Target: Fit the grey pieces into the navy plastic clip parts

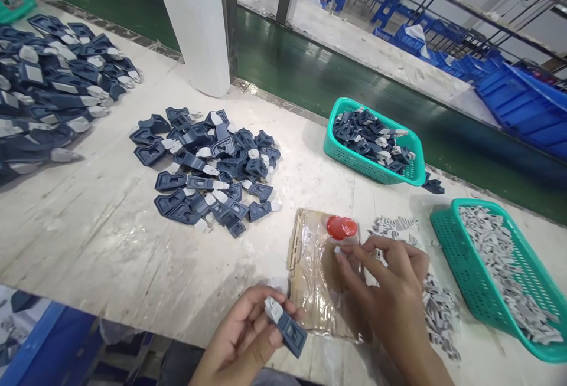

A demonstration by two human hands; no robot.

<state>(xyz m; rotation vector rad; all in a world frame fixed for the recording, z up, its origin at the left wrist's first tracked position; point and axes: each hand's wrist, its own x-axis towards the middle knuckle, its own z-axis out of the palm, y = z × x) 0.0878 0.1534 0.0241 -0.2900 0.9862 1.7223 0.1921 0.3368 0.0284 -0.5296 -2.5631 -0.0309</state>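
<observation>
My left hand (250, 336) grips a dark blue plastic part (287, 330) with a light grey tip, near the table's front edge. Between the thumb and forefinger of my right hand (385, 288) is a small light grey plastic piece (338, 250), held above a cardboard pad (310, 297) wrapped in clear film. Just beyond those fingertips, a small red cap (341, 228) sits on the pad. Loose grey plastic pieces (438, 315) lie on the table right of my right hand, partly hidden by it.
Blue parts with grey tips form a pile (212, 167) in mid-table and a larger heap (44, 91) at left. A green basket (372, 173) holds similar parts; another green basket (456, 262) holds grey pieces. A white bottle (195, 32) stands by a metal post, before a green belt (283, 61).
</observation>
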